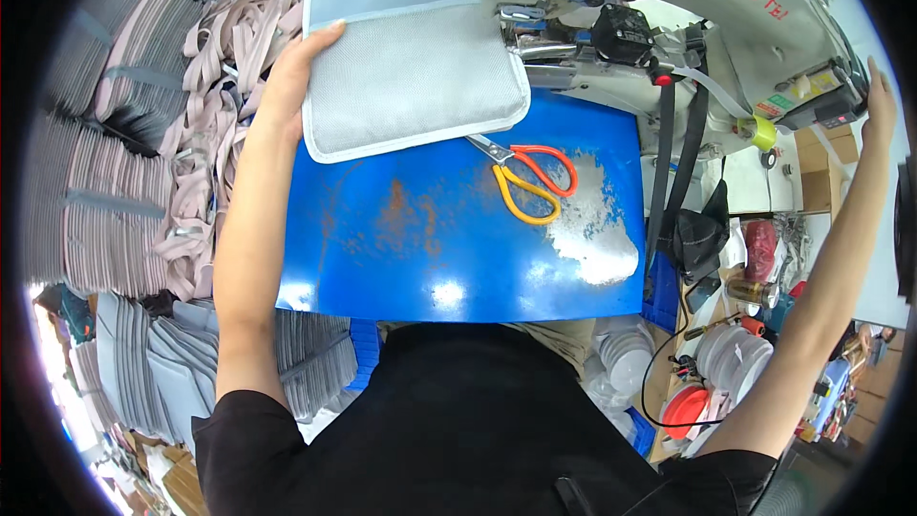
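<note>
My left hand [298,67] grips the left edge of a light grey mesh pouch [411,76], thumb on top and fingers hidden underneath. The pouch has pale binding round its edge and rounded corners. Its right side lies at the needle end of a sewing machine [764,0]; whether the needle is in it cannot be made out. Scissors [530,172] with one red and one yellow handle lie on the blue table [430,268], blades partly beneath the pouch. Far right, my right hand [879,105] is stretched out beside the machine's right end, with a finger extended upward.
Bundled stacks of grey panels [115,215] rise at the left, with a heap of pale pink straps [215,134] beside them. Black straps [669,162] hang at the table's right edge. Clear round lids [731,358] and a red dish [685,409] sit lower right.
</note>
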A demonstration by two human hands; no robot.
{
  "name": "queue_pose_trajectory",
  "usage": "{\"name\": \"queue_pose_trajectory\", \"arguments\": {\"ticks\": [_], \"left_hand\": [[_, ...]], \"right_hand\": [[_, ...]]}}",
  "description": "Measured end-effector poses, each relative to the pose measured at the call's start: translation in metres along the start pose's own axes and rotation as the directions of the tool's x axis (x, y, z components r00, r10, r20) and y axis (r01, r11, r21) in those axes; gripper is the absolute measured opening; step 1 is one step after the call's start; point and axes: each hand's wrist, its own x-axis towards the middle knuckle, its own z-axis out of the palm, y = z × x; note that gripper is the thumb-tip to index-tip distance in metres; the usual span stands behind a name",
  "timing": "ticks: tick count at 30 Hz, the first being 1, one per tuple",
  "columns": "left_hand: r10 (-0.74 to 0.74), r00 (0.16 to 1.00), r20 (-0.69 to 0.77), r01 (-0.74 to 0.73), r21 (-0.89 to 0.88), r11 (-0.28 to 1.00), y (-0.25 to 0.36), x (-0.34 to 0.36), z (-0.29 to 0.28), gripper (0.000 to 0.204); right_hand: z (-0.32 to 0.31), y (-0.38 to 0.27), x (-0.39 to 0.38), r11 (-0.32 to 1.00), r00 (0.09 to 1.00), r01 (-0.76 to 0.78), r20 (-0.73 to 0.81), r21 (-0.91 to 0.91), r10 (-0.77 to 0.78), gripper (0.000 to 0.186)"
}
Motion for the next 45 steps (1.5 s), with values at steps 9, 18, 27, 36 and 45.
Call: {"name": "queue_pose_trajectory", "arguments": {"ticks": [9, 18, 27, 36, 45], "left_hand": [[0.045, 0.986, -0.162, -0.026, 0.117, 0.993, -0.032, -0.032, -0.034, 0.051], [-0.026, 0.926, -0.377, 0.037, 0.021, 0.999, -0.094, -0.117, -0.123, 0.045], [0.024, 0.938, -0.345, -0.045, -0.054, 0.998, -0.075, -0.136, -0.093, 0.039], [0.092, 0.926, -0.367, -0.090, 0.023, 0.996, -0.058, -0.139, -0.080, 0.039], [0.618, 0.666, 0.418, -0.557, 0.829, 0.039, -0.014, -0.193, 0.006, 0.047]], "right_hand": [[0.027, -0.007, -0.112, 0.781, 0.994, -0.110, 0.060, 0.615, 0.093, 0.046], [0.042, -0.097, -0.398, 0.967, 0.996, -0.040, -0.067, 0.251, 0.059, 0.041], [0.109, -0.170, -0.497, 0.992, 0.002, 0.101, 0.997, 0.079, -0.079, 0.083], [0.106, -0.210, -0.543, 0.916, 0.220, -0.285, 0.949, 0.283, -0.225, 0.064], [0.099, -0.153, -0.538, 0.954, 0.396, 0.206, 0.873, 0.218, -0.285, 0.054]]}}
